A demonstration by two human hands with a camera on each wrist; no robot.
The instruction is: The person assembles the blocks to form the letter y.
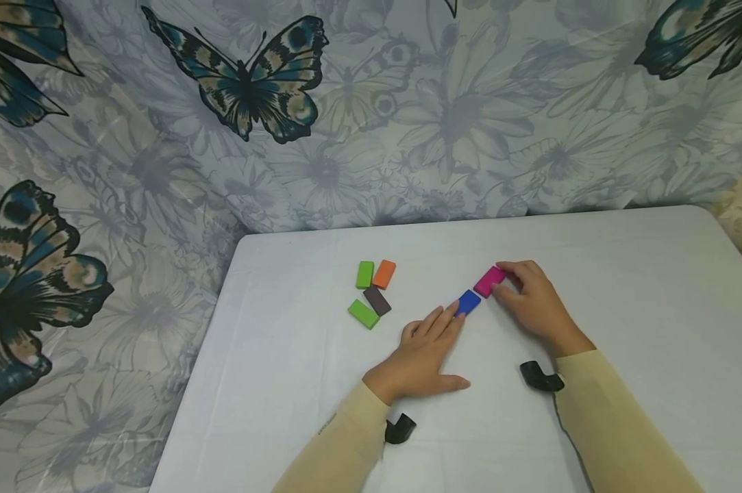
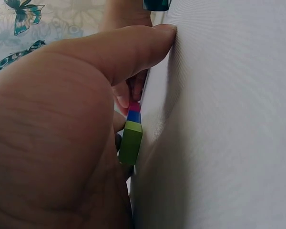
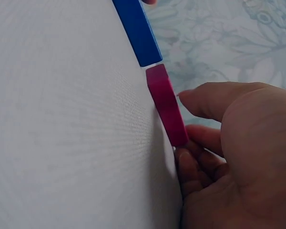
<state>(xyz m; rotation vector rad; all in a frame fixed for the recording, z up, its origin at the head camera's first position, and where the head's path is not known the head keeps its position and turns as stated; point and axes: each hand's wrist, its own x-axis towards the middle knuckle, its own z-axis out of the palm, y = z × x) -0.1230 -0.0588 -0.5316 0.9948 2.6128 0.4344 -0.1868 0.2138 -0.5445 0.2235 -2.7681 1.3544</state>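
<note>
My right hand [image 1: 534, 301] has its thumb and fingertips at the outer end of a magenta domino block [image 1: 489, 281], pinching it flat on the table. A blue domino block [image 1: 468, 302] lies end to end with it; a narrow gap between the two shows in the right wrist view. My left hand [image 1: 423, 356] is spread low over the table, its straight fingertips resting on the near end of the blue block. In the left wrist view a green block [image 2: 131, 143] continues the row beyond the blue one, beneath my left fingers; from the head it is hidden.
Left of the hands lie two green blocks [image 1: 364, 274], one of them lower down, with an orange block [image 1: 384, 274] and a dark brown block [image 1: 377, 300]. They rest on a white-covered table [image 1: 284, 383]. Behind hangs butterfly-patterned cloth [image 1: 371, 137].
</note>
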